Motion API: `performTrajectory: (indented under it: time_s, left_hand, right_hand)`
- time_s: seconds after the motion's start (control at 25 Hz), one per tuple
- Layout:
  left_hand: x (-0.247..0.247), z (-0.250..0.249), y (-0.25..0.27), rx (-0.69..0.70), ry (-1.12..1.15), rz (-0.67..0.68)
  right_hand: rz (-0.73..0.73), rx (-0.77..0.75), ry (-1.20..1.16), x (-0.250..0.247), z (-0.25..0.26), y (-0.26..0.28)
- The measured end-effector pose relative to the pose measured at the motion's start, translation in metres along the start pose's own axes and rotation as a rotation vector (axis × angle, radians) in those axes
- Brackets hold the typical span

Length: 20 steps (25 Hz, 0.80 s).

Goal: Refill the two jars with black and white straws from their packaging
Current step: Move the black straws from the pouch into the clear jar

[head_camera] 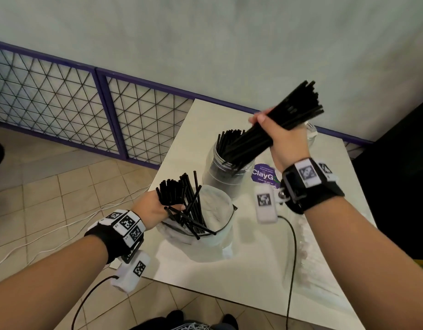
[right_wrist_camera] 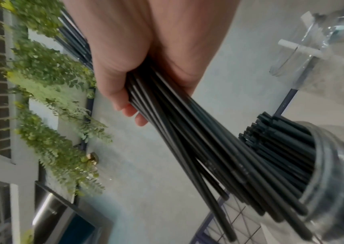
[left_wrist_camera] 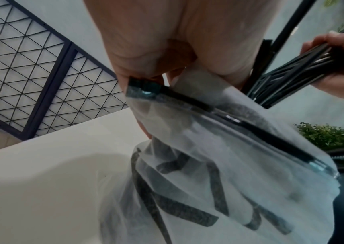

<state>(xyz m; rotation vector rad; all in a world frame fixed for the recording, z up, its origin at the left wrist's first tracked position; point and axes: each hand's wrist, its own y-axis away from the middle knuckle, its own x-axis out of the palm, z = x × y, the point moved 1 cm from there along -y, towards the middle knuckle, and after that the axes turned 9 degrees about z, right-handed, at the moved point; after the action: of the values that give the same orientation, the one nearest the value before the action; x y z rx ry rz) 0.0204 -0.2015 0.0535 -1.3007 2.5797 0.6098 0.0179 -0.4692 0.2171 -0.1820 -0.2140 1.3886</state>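
My right hand (head_camera: 284,139) grips a thick bundle of black straws (head_camera: 289,113) at its middle, tilted. The bundle's lower ends are inside the mouth of a clear jar (head_camera: 220,177) that holds more black straws. The right wrist view shows the same bundle (right_wrist_camera: 177,123) fanning into the jar (right_wrist_camera: 334,181). My left hand (head_camera: 153,208) holds the rim of a translucent zip bag (head_camera: 215,210) with several loose black straws in it. In the left wrist view my fingers (left_wrist_camera: 146,79) pinch the bag (left_wrist_camera: 229,165) at its zip edge.
The white table (head_camera: 205,270) carries a purple sticker (head_camera: 264,173) beside the jar. A second clear container (head_camera: 311,132) stands behind my right hand. Clear plastic wrap (head_camera: 305,253) lies at the right. A purple mesh fence (head_camera: 62,91) runs along the wall, and cables (head_camera: 50,236) cross the tiled floor.
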Motion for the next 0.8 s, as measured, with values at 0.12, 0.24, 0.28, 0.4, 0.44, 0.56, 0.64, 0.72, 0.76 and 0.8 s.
performTrajectory:
  time_s: [0.12,0.24,0.28,0.4,0.44,0.56,0.64,0.72,0.76,0.8]
  left_hand:
    - [0.0,0.0,-0.003,0.004,0.033,0.016]
    - [0.0,-0.002,-0.002,-0.01,-0.029,-0.007]
    - [0.0,0.0,-0.004,0.014,-0.007,-0.019]
    - [-0.001,0.003,-0.003,0.053,0.002,-0.009]
    - [-0.001,0.002,-0.002,0.053,-0.001,-0.008]
    - [-0.002,-0.004,0.0,0.078,0.011,-0.01]
    - [-0.002,-0.001,-0.001,0.072,0.012,-0.013]
    - [-0.003,0.0,-0.002,0.058,0.008,-0.015]
    - [-0.003,0.002,-0.003,0.059,0.007,-0.011]
    - [-0.003,0.003,-0.003,0.065,0.009,-0.01]
  right_hand:
    - [-0.079,0.023,0.048,0.004,-0.009,-0.032]
    - [-0.083,0.054,0.14,0.01,-0.025,-0.042]
    - [-0.082,0.058,0.146,0.012,-0.028,-0.043]
    - [-0.074,0.032,0.174,0.012,-0.026,-0.044]
    - [-0.055,0.015,0.174,0.011,-0.024,-0.046]
    - [0.06,-0.023,0.234,0.006,-0.019,-0.047]
    - [0.166,-0.022,0.331,0.008,-0.018,-0.044]
    - [0.294,-0.024,0.376,0.014,-0.018,-0.039]
    - [0.347,-0.018,0.377,0.017,-0.019,-0.036]
    - [0.388,-0.004,0.367,0.019,-0.02,-0.033]
